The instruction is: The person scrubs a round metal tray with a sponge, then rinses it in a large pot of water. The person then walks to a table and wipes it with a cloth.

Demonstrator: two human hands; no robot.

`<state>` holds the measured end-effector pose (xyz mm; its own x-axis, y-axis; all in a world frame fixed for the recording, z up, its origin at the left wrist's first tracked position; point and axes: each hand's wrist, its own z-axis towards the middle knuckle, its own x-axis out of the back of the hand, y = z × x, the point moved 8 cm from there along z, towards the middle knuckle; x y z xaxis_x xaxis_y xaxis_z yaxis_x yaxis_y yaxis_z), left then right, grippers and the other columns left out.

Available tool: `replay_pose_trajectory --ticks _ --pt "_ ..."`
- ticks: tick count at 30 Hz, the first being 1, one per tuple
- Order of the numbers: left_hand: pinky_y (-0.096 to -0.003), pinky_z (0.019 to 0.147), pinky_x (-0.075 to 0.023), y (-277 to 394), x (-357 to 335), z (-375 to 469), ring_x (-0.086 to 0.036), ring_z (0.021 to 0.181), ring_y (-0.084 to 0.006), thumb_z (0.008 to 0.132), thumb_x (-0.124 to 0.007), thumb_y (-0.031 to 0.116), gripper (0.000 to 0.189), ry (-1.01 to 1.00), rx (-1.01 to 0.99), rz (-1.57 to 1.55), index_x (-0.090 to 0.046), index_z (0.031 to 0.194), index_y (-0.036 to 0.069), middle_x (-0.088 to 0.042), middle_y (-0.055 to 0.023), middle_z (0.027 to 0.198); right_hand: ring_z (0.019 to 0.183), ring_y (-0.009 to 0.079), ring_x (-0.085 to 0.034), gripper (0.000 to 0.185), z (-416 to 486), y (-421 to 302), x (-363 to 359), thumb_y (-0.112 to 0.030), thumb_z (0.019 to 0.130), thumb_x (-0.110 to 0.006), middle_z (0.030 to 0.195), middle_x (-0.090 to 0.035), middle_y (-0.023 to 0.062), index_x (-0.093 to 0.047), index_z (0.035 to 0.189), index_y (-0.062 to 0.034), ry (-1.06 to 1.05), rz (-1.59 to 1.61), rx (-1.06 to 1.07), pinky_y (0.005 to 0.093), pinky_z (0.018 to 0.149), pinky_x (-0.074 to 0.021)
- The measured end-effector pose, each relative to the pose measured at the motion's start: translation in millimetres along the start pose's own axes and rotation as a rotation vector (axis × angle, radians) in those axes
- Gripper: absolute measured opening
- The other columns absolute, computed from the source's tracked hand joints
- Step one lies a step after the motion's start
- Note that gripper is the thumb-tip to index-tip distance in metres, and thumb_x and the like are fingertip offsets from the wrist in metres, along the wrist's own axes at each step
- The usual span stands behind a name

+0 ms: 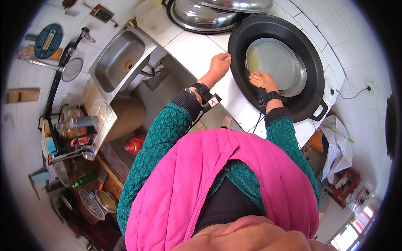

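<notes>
A large black wok (314,50) with a loop handle sits on the white tiled counter. Inside it is a round, shallow metal pan (279,62), with a yellowish patch along its left side. A second pale round shape (300,83) shows below its right edge; I cannot tell whether it is water or another pan. My left hand (220,65) has its fingers curled beside the wok's left rim, and nothing shows in it. Over the wok's near side, my right hand (263,81) is cupped by the pan's near edge. Its fingers look wet, and whether they hold anything is unclear.
Shiny metal lids (204,15) rest behind the wok. At the left is a stainless steel sink (119,56). A mesh skimmer (72,69) hangs on the wall. A red bottle (135,144) stands low at my left, and a white sack (336,147) is at my right.
</notes>
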<state>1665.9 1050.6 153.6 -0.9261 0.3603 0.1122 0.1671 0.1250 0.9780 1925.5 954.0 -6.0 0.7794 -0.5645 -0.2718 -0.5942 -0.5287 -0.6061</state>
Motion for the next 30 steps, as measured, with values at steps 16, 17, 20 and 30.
replay_pose_trajectory --ticks 16,17,20,30 --pt "-0.0544 0.115 -0.0422 -14.1 -95.6 43.1 -0.047 0.135 -0.0508 0.111 -0.024 0.034 0.065 -0.154 0.504 -0.904 -0.034 0.142 -0.022 -0.043 -0.0407 0.144 0.102 0.0420 -0.069 0.027 28.0 -54.9 -13.3 -0.022 0.097 -0.058 0.108 -0.073 0.0248 -0.071 0.104 0.0001 0.158 -1.331 0.779 0.0493 0.088 -0.0543" --pt "-0.0550 0.116 -0.0412 -15.4 -98.2 49.5 -0.045 0.136 -0.0524 0.111 -0.023 0.033 0.064 -0.153 0.489 -0.905 -0.032 0.143 -0.022 -0.042 -0.0415 0.145 0.102 0.0441 -0.068 0.028 33.0 -55.0 -1.5 -0.023 0.097 -0.058 0.106 -0.072 0.0256 -0.071 0.103 0.0005 0.240 -1.390 0.757 0.0504 0.088 -0.0540" --pt "-0.0531 0.109 -0.0468 -35.9 -102.3 55.2 -0.055 0.125 -0.0467 0.109 -0.028 0.040 0.065 -0.077 0.574 -0.886 -0.043 0.138 -0.017 -0.054 -0.0342 0.134 0.102 0.0465 -0.067 0.029 45.8 -51.6 24.7 -0.025 0.098 -0.056 0.102 -0.072 0.0248 -0.071 0.102 -0.0008 0.377 -1.535 0.776 0.0525 0.088 -0.0536" --pt "-0.0533 0.098 -0.0460 -81.4 -96.7 64.7 -0.062 0.112 -0.0366 0.105 -0.038 0.046 0.058 0.188 0.593 -0.768 -0.058 0.121 -0.006 -0.064 -0.0194 0.116 0.068 0.0166 -0.056 0.034 33.4 -18.3 -47.8 -0.033 0.107 -0.056 0.077 -0.056 0.0034 -0.056 0.082 -0.0097 -0.507 0.465 -0.101 0.0278 0.056 -0.0463"
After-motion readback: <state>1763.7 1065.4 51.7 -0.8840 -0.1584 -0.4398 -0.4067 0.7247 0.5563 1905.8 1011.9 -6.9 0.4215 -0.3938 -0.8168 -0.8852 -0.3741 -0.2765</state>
